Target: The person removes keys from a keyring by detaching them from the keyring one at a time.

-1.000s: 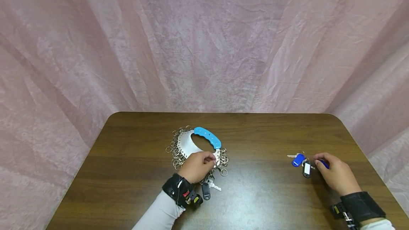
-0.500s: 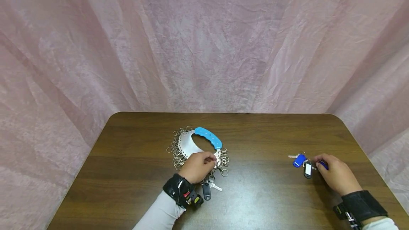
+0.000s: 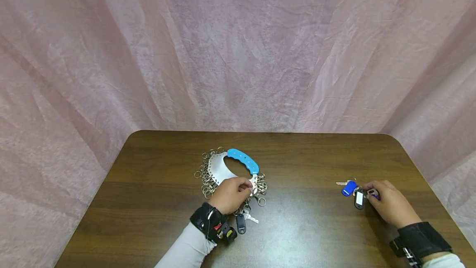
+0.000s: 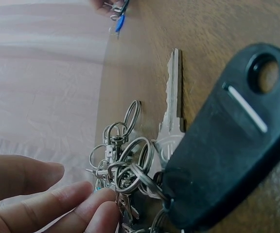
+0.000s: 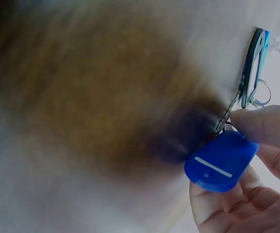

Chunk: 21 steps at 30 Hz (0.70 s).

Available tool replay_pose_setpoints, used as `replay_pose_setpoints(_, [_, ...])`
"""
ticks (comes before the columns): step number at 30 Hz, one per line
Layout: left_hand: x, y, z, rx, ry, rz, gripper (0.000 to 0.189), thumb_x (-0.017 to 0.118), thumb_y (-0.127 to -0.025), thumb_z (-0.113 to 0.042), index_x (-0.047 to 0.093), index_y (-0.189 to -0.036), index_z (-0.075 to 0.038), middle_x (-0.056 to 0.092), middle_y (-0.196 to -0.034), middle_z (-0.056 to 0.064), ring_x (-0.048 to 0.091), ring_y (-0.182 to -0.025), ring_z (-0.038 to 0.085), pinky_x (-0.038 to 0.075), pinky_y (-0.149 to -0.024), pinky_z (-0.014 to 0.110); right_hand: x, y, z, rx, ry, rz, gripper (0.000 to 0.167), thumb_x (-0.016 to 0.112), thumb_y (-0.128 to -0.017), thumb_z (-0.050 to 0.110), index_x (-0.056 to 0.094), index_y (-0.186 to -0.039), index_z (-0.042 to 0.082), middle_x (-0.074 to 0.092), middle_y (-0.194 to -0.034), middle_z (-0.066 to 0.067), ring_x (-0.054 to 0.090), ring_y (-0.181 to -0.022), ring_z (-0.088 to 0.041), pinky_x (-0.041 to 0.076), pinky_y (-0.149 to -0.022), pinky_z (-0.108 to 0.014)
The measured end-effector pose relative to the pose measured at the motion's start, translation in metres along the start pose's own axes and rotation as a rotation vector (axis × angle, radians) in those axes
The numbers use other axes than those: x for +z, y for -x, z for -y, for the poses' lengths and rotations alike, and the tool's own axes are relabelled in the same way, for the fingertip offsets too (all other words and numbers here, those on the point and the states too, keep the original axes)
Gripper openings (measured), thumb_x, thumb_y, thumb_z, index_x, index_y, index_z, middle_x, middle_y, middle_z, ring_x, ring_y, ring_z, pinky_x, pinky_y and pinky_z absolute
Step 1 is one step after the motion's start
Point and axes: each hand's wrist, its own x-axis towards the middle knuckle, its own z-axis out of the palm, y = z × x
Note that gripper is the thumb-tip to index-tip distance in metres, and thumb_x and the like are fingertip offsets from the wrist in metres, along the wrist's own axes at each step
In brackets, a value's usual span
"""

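Observation:
My left hand point(image 3: 229, 195) is over the lower side of a metal key holder point(image 3: 218, 169) with a blue handle point(image 3: 243, 159). Its fingertips gather at the clips and split rings point(image 4: 130, 160), pinching there; the exact grip is partly hidden. A black key tag point(image 3: 241, 223) and a silver key point(image 4: 173, 104) hang from the holder beside that hand. At the right of the table, my right hand point(image 3: 389, 202) pinches a blue key tag point(image 5: 221, 162) between thumb and fingers. A black tag with a white label point(image 3: 359, 199) lies just left of these fingers.
Left of the black tag lies another blue tag point(image 3: 349, 188) with a key point(image 3: 340, 183). Many small rings point(image 3: 206, 177) fringe the key holder. The wooden table point(image 3: 305, 160) ends at a pink curtain point(image 3: 260, 53). Both wrists wear black straps.
My right fingers have shifted slightly and turned the blue key tag between them, so less of its blue face shows. The left hand stays at the key holder.

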Motion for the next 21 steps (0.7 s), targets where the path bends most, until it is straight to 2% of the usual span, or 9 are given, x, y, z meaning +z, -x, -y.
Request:
replay_pose_setpoints(4, [0.0003, -0.0002, 0.0005, 0.004, -0.002, -0.004, 0.018, 0.062, -0.096, -0.019, 0.074, -0.107, -0.01, 0.073, -0.095, -0.001, 0.067, -0.089, 0.013, 0.053, -0.079, 0.03, 0.0016, 0.0018, 0.0001, -0.013, 0.0, -0.019, 0.016, 0.068, -0.084, -0.001, 0.068, -0.1, -0.001, 0.064, -0.099, -0.024, 0.062, -0.091, -0.039, 0.049, -0.075, -0.052])
replay_pose_setpoints(14, [0.0007, -0.0004, 0.001, 0.006, 0.0, -0.01, 0.017, 0.062, -0.096, -0.019, 0.074, -0.106, -0.01, 0.073, -0.095, -0.001, 0.068, -0.09, 0.014, 0.053, -0.08, 0.031, 0.001, 0.0051, -0.0002, -0.02, 0.022, -0.057, 0.021, 0.073, -0.082, 0.0, 0.07, -0.102, 0.0, 0.064, -0.098, -0.02, 0.057, -0.085, -0.026, 0.043, -0.066, -0.031])
replay_pose_setpoints(18, [0.0009, 0.0002, 0.0008, 0.005, 0.001, -0.011, 0.017, 0.063, -0.096, -0.019, 0.074, -0.106, -0.01, 0.074, -0.096, 0.0, 0.068, -0.09, 0.014, 0.054, -0.08, 0.031, 0.0002, 0.0074, 0.0003, -0.004, 0.016, -0.035, 0.024, 0.073, -0.083, 0.002, 0.068, -0.105, -0.003, 0.063, -0.099, -0.022, 0.058, -0.088, -0.03, 0.046, -0.069, -0.035])
replay_pose_setpoints(21, [0.001, 0.0006, 0.0007, 0.006, -0.003, -0.015, 0.018, 0.063, -0.096, -0.02, 0.074, -0.106, -0.01, 0.074, -0.095, 0.0, 0.068, -0.089, 0.013, 0.054, -0.08, 0.03, -0.0007, 0.009, 0.0014, 0.006, 0.011, -0.022, 0.026, 0.074, -0.083, 0.003, 0.067, -0.107, -0.004, 0.062, -0.101, -0.024, 0.06, -0.091, -0.035, 0.048, -0.072, -0.044])
